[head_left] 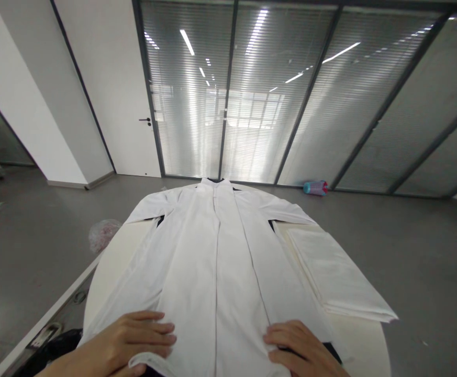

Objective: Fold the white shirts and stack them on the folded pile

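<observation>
Two hands: left hand (134,337) and right hand (299,348) lie flat, fingers spread, pressing the hem of the white garment (216,262), gripping nothing.
Place: spread front-up along the tabletop (110,267).
Axis: collar far, hem near.
Risk: uneven pushing may wrinkle it or nudge the folded cloth (338,277).

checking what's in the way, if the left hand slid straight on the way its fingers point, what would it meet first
The left hand lies flat on the white shirt, fingers pointing right. Sliding on, it would first cross the shirt's button strip, then probably meet the right hand, also resting on the hem.
</observation>
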Available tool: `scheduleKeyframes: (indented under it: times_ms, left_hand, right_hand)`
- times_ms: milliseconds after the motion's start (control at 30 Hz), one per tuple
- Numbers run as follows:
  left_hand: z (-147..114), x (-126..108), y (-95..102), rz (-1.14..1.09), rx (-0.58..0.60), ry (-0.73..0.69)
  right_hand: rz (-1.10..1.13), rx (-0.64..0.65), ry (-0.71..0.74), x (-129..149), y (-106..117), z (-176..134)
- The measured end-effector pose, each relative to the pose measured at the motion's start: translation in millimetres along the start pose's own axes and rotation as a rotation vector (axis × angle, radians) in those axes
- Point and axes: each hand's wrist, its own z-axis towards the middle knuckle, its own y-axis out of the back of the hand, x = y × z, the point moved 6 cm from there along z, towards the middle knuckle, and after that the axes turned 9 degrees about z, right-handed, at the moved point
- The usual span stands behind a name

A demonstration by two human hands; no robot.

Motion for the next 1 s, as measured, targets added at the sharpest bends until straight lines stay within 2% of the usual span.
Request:
scheduleKeyframes:
  times_ms: [167, 400, 567, 633, 700, 800, 867, 933, 1000]
  left_hand:
    - [-1.3, 4.3, -9.3, 0.046, 0.053, -0.031]
    - [-10.3, 2.1, -25.8, -0.02, 0.061, -0.003]
    - [-9.6, -1.7, -18.6, -0.044, 0.088, -0.012]
    - [-9.5, 2.1, -11.4, -0.072, 0.086, 0.007]
    - [-7.4, 18.0, -1.9, -0.1, 0.003, 0.127]
    - [1.1, 66.5, 10.6, -0.156, -0.192, 0.522]
    - [14.3, 98.4, 11.2, -0.265, -0.231, 0.725]
    - [32.3, 119.7, 9.4, -0.424, -0.257, 0.785]
    - [41.9, 129.8, 7.0, -0.512, -0.305, 0.793]
  right_hand:
    - [-0.042, 0.143, -0.031, -3.1, -7.0, 0.1]
    - [-0.076, 0.192, 0.062, -1.6, -11.4, 0.7]
    - [0.081, 0.325, -0.019, -2.1, -8.2, 6.0]
    - [0.158, 0.268, -0.081, -6.7, -1.0, 10.4]
    - [0.259, 0.145, -0.18, -18.5, 7.8, 18.7]
    - [0.377, -0.062, -0.37, -49.6, 16.9, 41.4]
    - [0.408, -0.196, -0.491, -73.9, 19.4, 61.6]
    - [0.438, -0.323, -0.579, -94.0, 19.3, 79.2]
    - [0.449, -0.405, -0.613, -103.6, 16.8, 86.9]
